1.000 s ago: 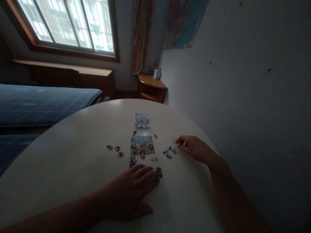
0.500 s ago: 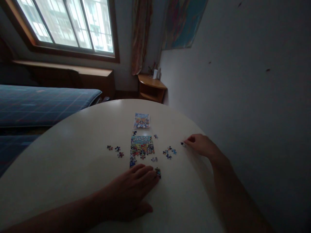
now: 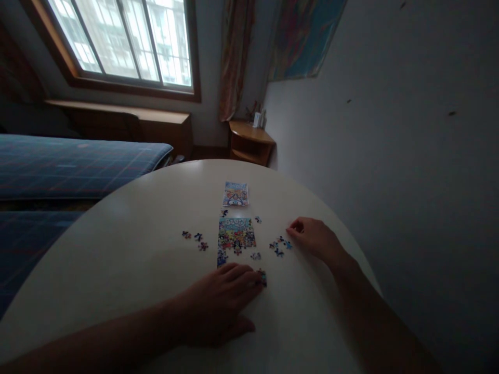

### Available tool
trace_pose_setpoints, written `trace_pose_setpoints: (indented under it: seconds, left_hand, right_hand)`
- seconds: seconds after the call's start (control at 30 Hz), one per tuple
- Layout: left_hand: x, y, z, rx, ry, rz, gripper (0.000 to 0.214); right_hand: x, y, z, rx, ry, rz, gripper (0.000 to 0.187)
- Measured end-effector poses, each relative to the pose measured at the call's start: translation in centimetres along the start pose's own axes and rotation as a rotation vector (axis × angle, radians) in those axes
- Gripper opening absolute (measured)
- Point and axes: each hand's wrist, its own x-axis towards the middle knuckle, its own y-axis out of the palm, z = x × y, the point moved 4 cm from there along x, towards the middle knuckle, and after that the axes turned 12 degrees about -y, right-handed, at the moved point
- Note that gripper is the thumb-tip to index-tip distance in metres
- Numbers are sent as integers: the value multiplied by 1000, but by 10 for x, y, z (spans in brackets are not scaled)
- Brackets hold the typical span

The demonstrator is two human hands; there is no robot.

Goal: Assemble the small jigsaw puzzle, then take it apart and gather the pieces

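Observation:
A partly joined jigsaw puzzle (image 3: 236,232) with a colourful cartoon picture lies mid-table. My left hand (image 3: 224,304) rests flat, fingers stretched over the puzzle's lower part and hiding some of it. By its fingertips a corner section (image 3: 262,277) shows. To the right, my right hand (image 3: 314,236) is closed in a pinch above the table; a puzzle piece seems to be between thumb and fingers, mostly hidden. Just left of that hand lies a small cluster of loose pieces (image 3: 279,253). One pale piece (image 3: 255,256) sits beneath the joined rows.
Beyond the puzzle lies a small picture sheet (image 3: 236,194). Loose pieces (image 3: 203,246) are at its left, with single pieces (image 3: 258,219) near the top. The round white table (image 3: 156,228) stands beside a wall (image 3: 390,156) and a plaid mattress (image 3: 78,166).
My right hand has moved left toward the loose cluster, and the dark piece at its fingertips has left its spot. The left hand stays put. The whole view has shifted slightly.

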Motion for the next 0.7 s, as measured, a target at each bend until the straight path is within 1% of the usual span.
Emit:
trace_pose_setpoints:
  seconds: [0.13,0.2,0.23,0.3,0.37,0.4,0.47,0.57,0.63,0.7]
  left_hand:
    - [3,-3,-1,-42,7,-15,51]
    - [4,-7,2,-29,-1,-45,42]
    - [4,-10,7,-9,-27,-66,35]
    - [2,-20,24,60,-151,-118,21]
    - [-4,-32,50,94,-380,-140,19]
    - [-8,-37,65,95,-496,-127,19]
    - [-17,-44,88,105,-645,-86,19]
    - [-23,-46,108,95,-720,-2,24]
    - [-24,-44,112,77,-739,27,24]
    - [-23,-42,113,62,-754,37,23]
  right_hand:
    - [-5,-4,16,-26,-20,-10,20]
    - [-6,-6,22,-28,-34,-16,21]
    - [-7,-7,24,-23,-46,-20,22]
    - [-7,-9,27,-10,-67,-26,22]
    - [-7,-12,30,0,-84,-21,22]
    - [-8,-13,31,7,-95,-14,21]
    - [-10,-16,37,35,-138,12,18]
    - [-19,-18,52,133,-260,84,17]
    - [-29,-17,64,213,-351,162,18]
    - [-39,-14,76,250,-395,244,20]
